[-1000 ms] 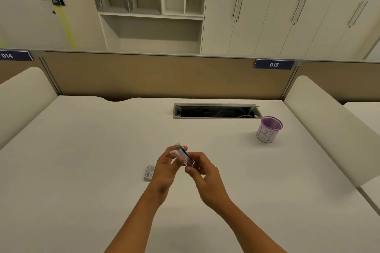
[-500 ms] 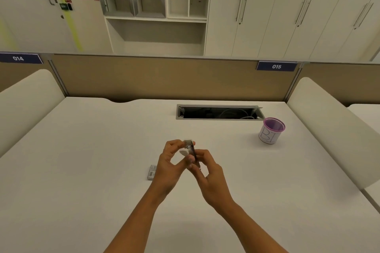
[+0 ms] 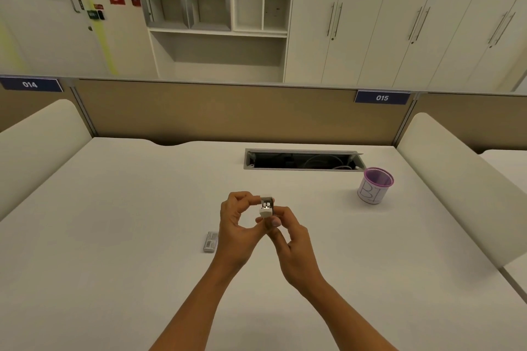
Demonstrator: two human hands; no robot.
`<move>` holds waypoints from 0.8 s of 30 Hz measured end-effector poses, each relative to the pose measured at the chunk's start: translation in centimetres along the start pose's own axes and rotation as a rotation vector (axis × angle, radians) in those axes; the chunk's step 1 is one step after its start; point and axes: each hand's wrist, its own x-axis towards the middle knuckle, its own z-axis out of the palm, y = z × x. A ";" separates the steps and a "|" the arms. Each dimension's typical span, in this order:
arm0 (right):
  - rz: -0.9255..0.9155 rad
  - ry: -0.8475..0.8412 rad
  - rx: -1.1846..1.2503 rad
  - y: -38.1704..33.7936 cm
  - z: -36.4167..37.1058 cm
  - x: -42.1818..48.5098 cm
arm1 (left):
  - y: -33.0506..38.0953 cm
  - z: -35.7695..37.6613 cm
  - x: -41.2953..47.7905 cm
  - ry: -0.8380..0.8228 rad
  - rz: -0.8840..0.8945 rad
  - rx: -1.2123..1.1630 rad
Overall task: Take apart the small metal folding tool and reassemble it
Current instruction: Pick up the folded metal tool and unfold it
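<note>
Both hands hold the small metal folding tool [image 3: 267, 206] above the middle of the white desk [image 3: 114, 222]. It is silver with a white piece at its near end, and I see it end-on. My left hand [image 3: 236, 225] pinches its far top edge with fingertip and thumb. My right hand [image 3: 288, 239] grips its near lower end from the right. Fingers hide most of the tool's body.
A small flat grey box [image 3: 210, 241] lies on the desk just left of my left wrist. A purple-rimmed cup [image 3: 374, 186] stands at the right. An open cable slot [image 3: 302, 160] sits behind it. Padded dividers flank both sides.
The tool has turned in my fingers from a slanted side view to an end-on view. Both hands stayed together over the desk, and my head tilted slightly.
</note>
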 end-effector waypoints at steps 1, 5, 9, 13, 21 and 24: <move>-0.006 -0.007 0.006 -0.1 0.0 0.0 | 0.0 0.1 0.1 0.001 0.003 0.004; -0.035 0.027 0.015 -0.1 -0.2 0.2 | -0.1 0.3 -0.1 0.043 0.081 0.011; -0.008 0.019 -0.023 0.3 -0.5 0.3 | 0.1 0.5 -0.2 0.068 0.168 0.099; -0.026 -0.006 -0.026 0.0 -0.8 -0.1 | 0.0 0.5 0.1 0.070 0.149 0.138; -0.200 0.181 0.039 -1.5 -1.4 -0.1 | 0.9 2.0 -0.5 0.149 0.019 0.051; -0.189 0.209 0.060 -1.4 -1.3 0.0 | 0.7 2.2 -0.2 0.105 -0.049 0.071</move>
